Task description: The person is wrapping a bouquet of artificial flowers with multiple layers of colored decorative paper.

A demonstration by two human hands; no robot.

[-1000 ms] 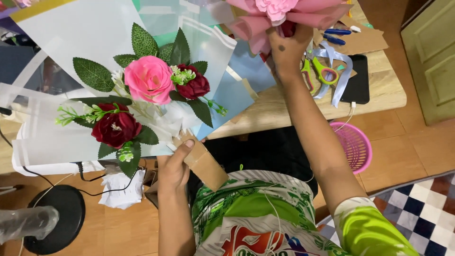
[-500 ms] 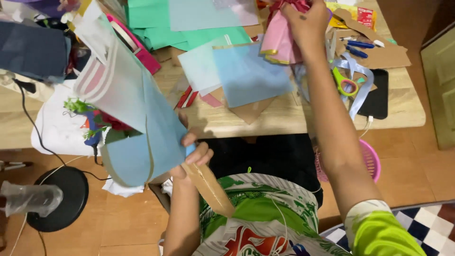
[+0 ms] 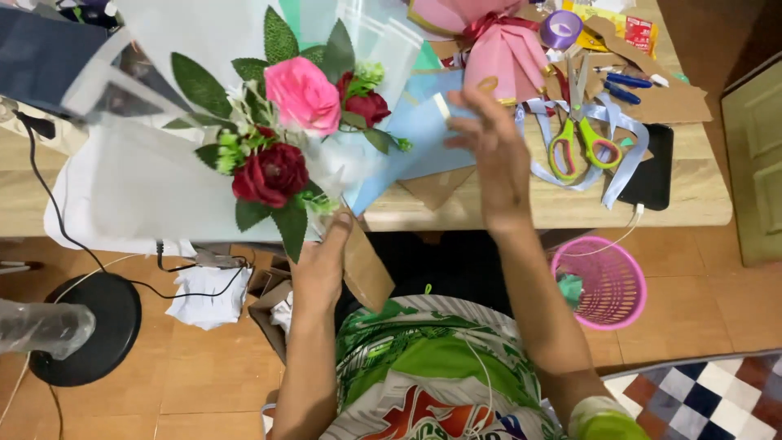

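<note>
My left hand (image 3: pixel 324 262) grips the brown paper-wrapped base of a bouquet (image 3: pixel 297 130) with a pink rose, dark red roses and green leaves in pale translucent wrap. The bouquet tilts up and left over the wooden table (image 3: pixel 692 204). My right hand (image 3: pixel 489 138) hovers over the table with fingers spread and nothing in it, above blue paper sheets (image 3: pixel 423 138). A pink wrapped bouquet (image 3: pixel 497 45) lies on the table beyond that hand.
Green-handled scissors (image 3: pixel 578 138), pale blue ribbon (image 3: pixel 619 159), a purple tape roll (image 3: pixel 560 28), a black phone (image 3: pixel 652 167) and cardboard lie at the table's right. A pink basket (image 3: pixel 603 285), a black round stand base (image 3: pixel 85 326) and crumpled paper (image 3: pixel 204 297) sit on the floor.
My right hand has let go of the pink bouquet, which now lies on the table, and drawn back toward me. My left hand turned the rose bouquet so its flowers face up again.
</note>
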